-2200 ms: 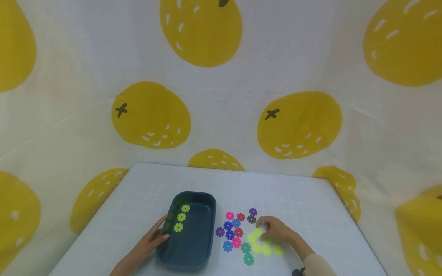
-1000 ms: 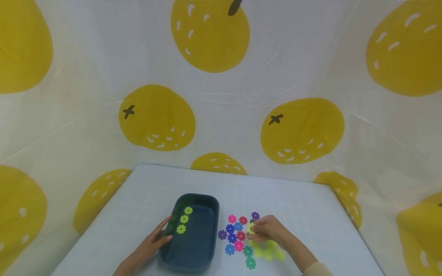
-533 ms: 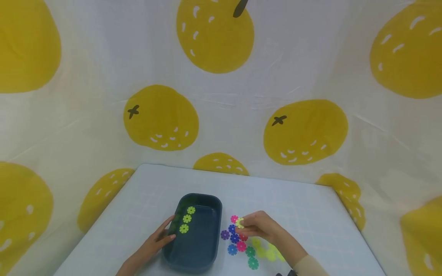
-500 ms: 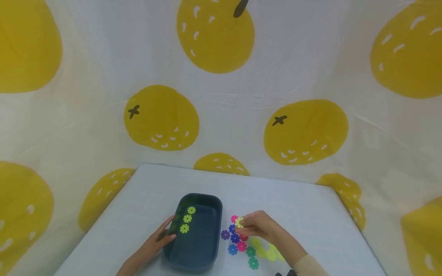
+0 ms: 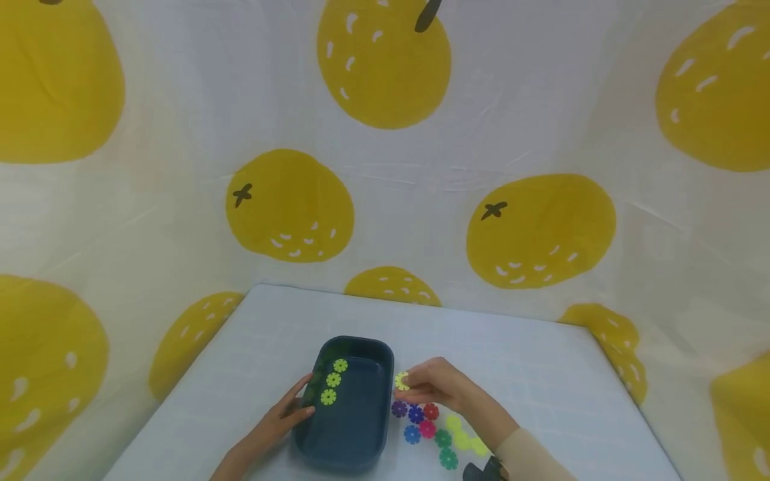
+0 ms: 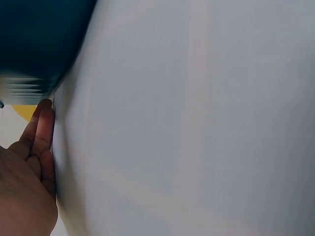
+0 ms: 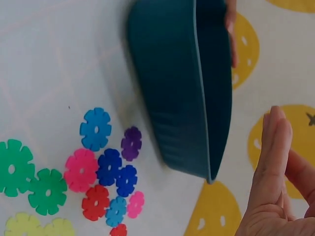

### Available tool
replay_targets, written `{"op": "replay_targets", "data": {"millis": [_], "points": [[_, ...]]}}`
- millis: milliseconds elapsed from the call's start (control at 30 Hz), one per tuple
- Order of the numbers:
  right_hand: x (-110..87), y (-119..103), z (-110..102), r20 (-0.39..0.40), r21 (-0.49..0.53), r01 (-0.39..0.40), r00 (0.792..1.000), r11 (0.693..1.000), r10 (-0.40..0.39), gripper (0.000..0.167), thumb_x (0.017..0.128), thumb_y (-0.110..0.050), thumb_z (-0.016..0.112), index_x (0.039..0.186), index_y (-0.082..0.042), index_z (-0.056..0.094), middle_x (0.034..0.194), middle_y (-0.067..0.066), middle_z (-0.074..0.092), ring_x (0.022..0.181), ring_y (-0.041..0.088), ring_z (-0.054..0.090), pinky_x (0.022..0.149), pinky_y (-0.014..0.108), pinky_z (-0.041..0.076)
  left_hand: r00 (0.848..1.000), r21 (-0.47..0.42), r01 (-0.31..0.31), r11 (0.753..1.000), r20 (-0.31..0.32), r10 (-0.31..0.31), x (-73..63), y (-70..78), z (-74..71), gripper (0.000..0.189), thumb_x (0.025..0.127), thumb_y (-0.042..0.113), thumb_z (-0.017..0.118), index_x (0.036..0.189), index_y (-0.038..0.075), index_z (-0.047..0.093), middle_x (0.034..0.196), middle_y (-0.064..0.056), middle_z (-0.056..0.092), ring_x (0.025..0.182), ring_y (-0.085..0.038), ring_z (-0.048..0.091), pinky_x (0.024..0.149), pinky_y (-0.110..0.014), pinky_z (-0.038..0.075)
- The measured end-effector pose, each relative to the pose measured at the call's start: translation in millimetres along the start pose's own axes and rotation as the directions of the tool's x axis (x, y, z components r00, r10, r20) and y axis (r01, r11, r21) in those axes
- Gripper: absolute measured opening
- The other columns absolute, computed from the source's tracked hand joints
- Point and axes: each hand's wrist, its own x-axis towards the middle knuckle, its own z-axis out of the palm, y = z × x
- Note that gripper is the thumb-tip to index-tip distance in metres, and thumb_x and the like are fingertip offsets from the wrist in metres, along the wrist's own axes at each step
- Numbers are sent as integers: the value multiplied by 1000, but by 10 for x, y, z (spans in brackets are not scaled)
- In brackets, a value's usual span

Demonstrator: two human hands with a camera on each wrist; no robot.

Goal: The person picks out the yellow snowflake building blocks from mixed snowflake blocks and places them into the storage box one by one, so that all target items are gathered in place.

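Observation:
My right hand (image 5: 442,384) pinches a yellow-green interlocking disc (image 5: 401,381) between thumb and fingers, just beyond the right rim of the dark blue tray (image 5: 387,414). In the right wrist view that hand (image 7: 275,182) has its fingers extended, and the disc is hidden. My left hand (image 5: 279,417) holds the tray's left side, thumb over the rim; its other fingers (image 6: 45,128) lie along the outside in the left wrist view. A line of 3 yellow-green discs (image 5: 333,380) lies in the tray's left part.
Right of the tray lie several loose discs: purple (image 7: 131,143), pink (image 7: 81,170), red (image 7: 95,202), green (image 5: 448,458), blue (image 7: 96,129) and yellow-green (image 5: 462,439). The white tabletop (image 5: 511,354) meets a fruit-printed cloth backdrop (image 5: 415,220).
My right hand has picked up one yellow-green disc from the loose ones and carried it left to the tray's right rim. My left hand has stayed on the tray.

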Motion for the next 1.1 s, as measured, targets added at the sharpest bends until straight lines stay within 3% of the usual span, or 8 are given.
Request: {"op": "replay_targets", "data": {"millis": [367,600,1100], "points": [[102,-82,208,65,38,-23,998,999,21,22,91,-12,70,103,6,72,94,17,76,86,22,75,70,22,58,1000,-9,-22,1000,6,22,1,-8,-10,73,96,42,63,158,32,26,162,-20,24,141,-50,32,108,-70,32],[189,-92,343,72,36,-35,997,999,32,19,91,-10,69,100,6,72,94,20,75,84,24,76,67,24,59,1000,-12,-10,1000,-5,10,4,-26,-9,74,94,44,65,157,34,27,164,-17,19,144,-52,24,109,-72,27],[333,-108,673,99,44,-33,995,998,28,18,91,-5,68,101,9,72,94,24,74,85,29,75,67,27,60,999,3,12,1000,-30,-12,-12,9,14,71,94,43,65,156,36,30,164,-16,22,144,-52,25,110,-72,26]]}}
